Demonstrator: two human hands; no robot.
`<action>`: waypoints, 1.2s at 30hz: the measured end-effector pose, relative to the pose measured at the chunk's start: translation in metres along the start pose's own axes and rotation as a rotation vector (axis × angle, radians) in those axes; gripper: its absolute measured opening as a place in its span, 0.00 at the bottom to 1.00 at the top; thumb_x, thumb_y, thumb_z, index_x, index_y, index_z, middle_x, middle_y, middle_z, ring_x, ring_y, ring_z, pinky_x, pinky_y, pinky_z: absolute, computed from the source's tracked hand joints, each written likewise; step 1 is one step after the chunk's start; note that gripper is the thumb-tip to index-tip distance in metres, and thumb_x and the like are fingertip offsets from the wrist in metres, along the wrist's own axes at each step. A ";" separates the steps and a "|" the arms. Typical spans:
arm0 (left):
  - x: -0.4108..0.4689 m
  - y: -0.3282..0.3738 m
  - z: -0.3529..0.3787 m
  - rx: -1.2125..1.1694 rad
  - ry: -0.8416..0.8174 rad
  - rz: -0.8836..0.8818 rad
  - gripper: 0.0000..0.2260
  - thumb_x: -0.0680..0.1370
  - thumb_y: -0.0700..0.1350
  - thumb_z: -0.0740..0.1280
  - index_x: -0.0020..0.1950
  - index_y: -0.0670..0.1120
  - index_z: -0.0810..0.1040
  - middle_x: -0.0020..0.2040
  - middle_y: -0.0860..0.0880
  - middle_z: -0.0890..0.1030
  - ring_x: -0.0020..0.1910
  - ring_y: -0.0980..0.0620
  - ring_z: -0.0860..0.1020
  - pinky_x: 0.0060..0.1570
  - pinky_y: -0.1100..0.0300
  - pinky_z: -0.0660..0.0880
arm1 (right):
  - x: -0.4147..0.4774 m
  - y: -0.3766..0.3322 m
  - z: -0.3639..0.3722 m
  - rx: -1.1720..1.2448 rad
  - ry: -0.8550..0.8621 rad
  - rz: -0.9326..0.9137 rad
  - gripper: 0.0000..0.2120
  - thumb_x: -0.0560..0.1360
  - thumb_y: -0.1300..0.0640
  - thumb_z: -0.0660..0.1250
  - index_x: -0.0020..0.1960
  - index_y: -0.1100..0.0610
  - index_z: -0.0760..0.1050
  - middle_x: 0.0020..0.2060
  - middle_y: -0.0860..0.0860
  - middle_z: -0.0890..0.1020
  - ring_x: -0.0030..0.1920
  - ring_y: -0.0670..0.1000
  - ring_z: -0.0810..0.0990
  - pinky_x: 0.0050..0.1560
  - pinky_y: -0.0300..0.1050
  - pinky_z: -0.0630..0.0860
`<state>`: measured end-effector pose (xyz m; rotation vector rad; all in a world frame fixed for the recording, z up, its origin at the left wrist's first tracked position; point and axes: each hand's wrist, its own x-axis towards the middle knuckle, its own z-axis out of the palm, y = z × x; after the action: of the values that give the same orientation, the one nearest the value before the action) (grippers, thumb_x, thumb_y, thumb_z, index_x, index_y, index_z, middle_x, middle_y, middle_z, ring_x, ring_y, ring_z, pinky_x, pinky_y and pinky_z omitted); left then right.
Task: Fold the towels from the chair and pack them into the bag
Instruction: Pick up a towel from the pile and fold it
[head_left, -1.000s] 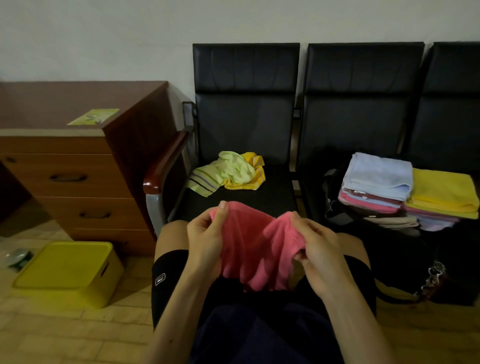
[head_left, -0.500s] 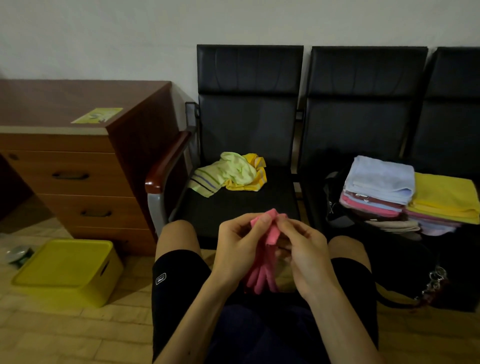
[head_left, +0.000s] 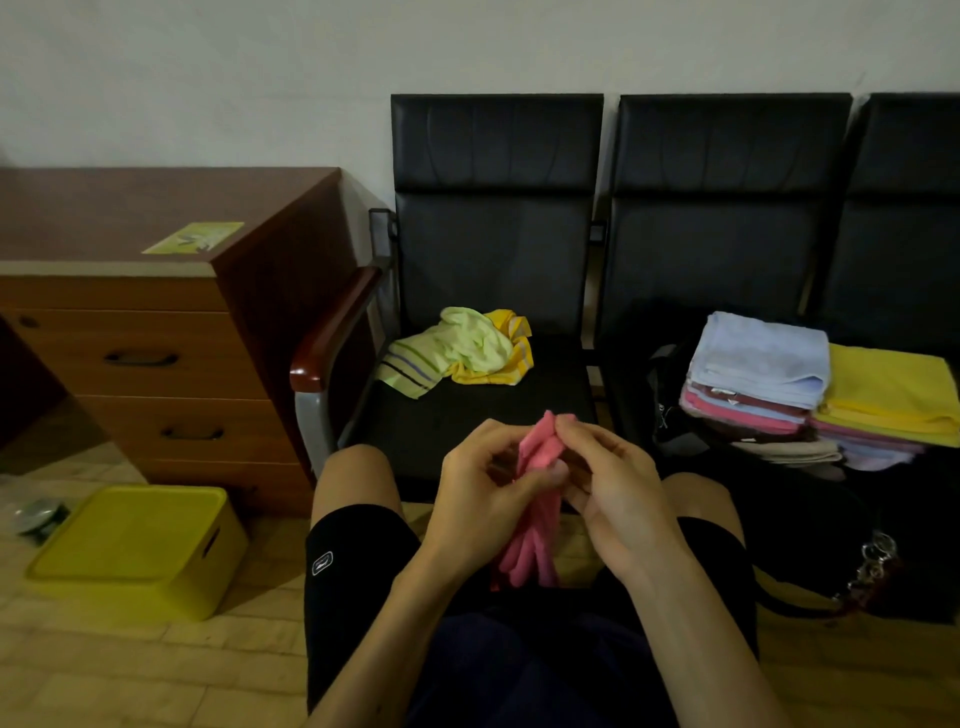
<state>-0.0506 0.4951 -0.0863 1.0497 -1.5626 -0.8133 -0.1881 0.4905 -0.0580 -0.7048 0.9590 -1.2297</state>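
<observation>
Left grip (head_left: 483, 493) and right grip (head_left: 618, 493) both pinch the pink towel's (head_left: 530, 556) doubled top edge; best to line its corners up evenly while it hangs straight.

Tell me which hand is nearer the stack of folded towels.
Right. The right hand pinches the pink towel on the side facing the stack of folded towels; the left hand pinches it from the far side, farther off.

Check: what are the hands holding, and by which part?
Left hand and right hand both pinch the pink towel at its gathered top edge; the rest hangs down.
</observation>
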 end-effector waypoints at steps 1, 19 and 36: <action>0.002 -0.001 -0.001 -0.013 0.018 -0.006 0.10 0.77 0.46 0.71 0.57 0.49 0.83 0.49 0.50 0.81 0.48 0.48 0.81 0.47 0.55 0.80 | 0.001 -0.001 -0.001 -0.042 -0.031 -0.011 0.09 0.77 0.57 0.69 0.51 0.61 0.82 0.42 0.56 0.86 0.42 0.51 0.86 0.37 0.41 0.80; 0.068 0.014 -0.046 0.128 0.029 -0.017 0.11 0.84 0.44 0.59 0.51 0.41 0.79 0.44 0.42 0.81 0.43 0.46 0.80 0.46 0.50 0.77 | 0.078 -0.018 -0.046 -1.274 -0.415 -0.139 0.06 0.73 0.50 0.74 0.44 0.50 0.80 0.44 0.45 0.81 0.46 0.45 0.81 0.48 0.43 0.76; 0.154 0.116 -0.086 0.110 -0.234 0.152 0.10 0.85 0.45 0.57 0.51 0.46 0.76 0.45 0.44 0.74 0.46 0.47 0.73 0.50 0.48 0.72 | 0.101 -0.113 0.029 -0.570 -0.528 -0.112 0.20 0.67 0.57 0.74 0.58 0.58 0.78 0.52 0.52 0.84 0.52 0.50 0.85 0.51 0.44 0.81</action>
<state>-0.0043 0.3994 0.0956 0.9252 -1.8795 -0.7738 -0.2071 0.3658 0.0311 -1.4661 0.8253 -0.7879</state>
